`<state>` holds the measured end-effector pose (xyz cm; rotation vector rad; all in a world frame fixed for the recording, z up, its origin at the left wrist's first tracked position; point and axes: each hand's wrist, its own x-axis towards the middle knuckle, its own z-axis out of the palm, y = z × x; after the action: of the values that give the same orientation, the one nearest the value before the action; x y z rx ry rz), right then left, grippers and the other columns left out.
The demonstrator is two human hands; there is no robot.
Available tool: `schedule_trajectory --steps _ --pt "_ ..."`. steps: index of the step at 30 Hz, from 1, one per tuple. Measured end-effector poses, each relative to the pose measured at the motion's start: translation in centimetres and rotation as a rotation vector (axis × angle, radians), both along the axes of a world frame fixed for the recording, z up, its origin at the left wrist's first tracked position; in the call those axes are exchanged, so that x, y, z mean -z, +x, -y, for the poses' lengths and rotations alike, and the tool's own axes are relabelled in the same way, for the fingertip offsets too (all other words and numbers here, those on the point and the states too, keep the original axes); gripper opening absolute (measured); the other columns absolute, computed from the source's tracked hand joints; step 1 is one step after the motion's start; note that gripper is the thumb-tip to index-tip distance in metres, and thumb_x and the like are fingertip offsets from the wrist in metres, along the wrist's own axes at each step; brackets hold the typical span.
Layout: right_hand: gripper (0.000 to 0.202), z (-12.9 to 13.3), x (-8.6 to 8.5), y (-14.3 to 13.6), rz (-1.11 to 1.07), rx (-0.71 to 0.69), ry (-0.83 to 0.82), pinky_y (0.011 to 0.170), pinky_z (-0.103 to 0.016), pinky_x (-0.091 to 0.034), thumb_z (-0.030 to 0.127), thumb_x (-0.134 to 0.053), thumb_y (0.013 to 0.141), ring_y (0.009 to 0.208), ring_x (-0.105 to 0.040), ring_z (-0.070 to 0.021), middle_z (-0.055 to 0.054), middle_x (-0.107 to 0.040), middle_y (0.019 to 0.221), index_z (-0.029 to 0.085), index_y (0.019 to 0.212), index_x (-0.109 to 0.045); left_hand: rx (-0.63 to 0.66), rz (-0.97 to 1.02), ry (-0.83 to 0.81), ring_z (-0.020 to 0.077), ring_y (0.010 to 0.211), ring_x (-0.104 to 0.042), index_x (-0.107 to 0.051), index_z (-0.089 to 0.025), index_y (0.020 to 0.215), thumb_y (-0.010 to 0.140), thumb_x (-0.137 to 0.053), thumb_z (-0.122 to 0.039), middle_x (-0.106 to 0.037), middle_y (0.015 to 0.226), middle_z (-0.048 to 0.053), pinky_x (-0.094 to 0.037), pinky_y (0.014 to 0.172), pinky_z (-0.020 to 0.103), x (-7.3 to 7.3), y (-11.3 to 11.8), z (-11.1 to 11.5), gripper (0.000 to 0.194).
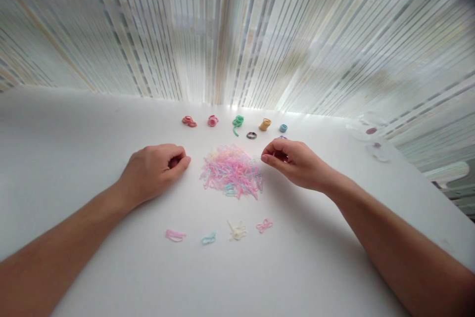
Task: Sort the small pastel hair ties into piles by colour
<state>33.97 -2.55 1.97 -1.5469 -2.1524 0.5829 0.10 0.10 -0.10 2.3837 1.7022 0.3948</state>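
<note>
A loose heap of small elastic bands (233,171), mostly pink with pale blue and cream, lies mid-table. To its left, my left hand (156,171) rests on the table in a loose fist, with no object visible in it. My right hand (297,161) is at the heap's right edge, thumb and forefinger pinched together; anything between the tips is too small to make out. In front of the heap lie separate little groups: pink bands (175,235), light blue bands (208,238), cream bands (236,231) and pink bands (264,226).
Along the back of the white table (208,282) sit a reddish coil (189,121), pink coil (213,120), green coil (238,121), yellow roll (264,124) and blue roll (283,128). A dark beaded ring (251,135) lies nearby. Striped string curtains (208,35) hang behind.
</note>
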Motion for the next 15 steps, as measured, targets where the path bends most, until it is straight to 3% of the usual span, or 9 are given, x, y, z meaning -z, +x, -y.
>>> schedule_trajectory --steps 9,15 --pt "0.031 0.2 -0.3 0.0 0.005 0.033 0.005 0.058 -0.031 -0.039 0.047 -0.061 0.095 0.062 -0.049 -0.0155 -0.003 -0.061 0.069 0.02 0.083 -0.07 0.008 0.025 0.0 0.0158 0.068 -0.05 -0.056 -0.021 0.073 0.092 -0.048 -0.045 -0.062 0.073 0.001 -0.03 0.067 0.031 -0.3 0.5 0.2 0.031" --pt "0.036 1.3 -0.9 -0.9 -0.17 -0.003 -0.069 0.056 -0.029 -0.039 0.053 -0.062 0.098 0.063 -0.048 -0.0148 -0.002 -0.06 0.07 0.02 0.085 -0.069 0.016 0.037 -0.008 0.0159 0.068 -0.049 -0.053 -0.021 0.07 0.092 -0.047 -0.045 -0.061 0.071 0.0 -0.029 0.066 0.032 -0.3 0.3 0.3 0.033"
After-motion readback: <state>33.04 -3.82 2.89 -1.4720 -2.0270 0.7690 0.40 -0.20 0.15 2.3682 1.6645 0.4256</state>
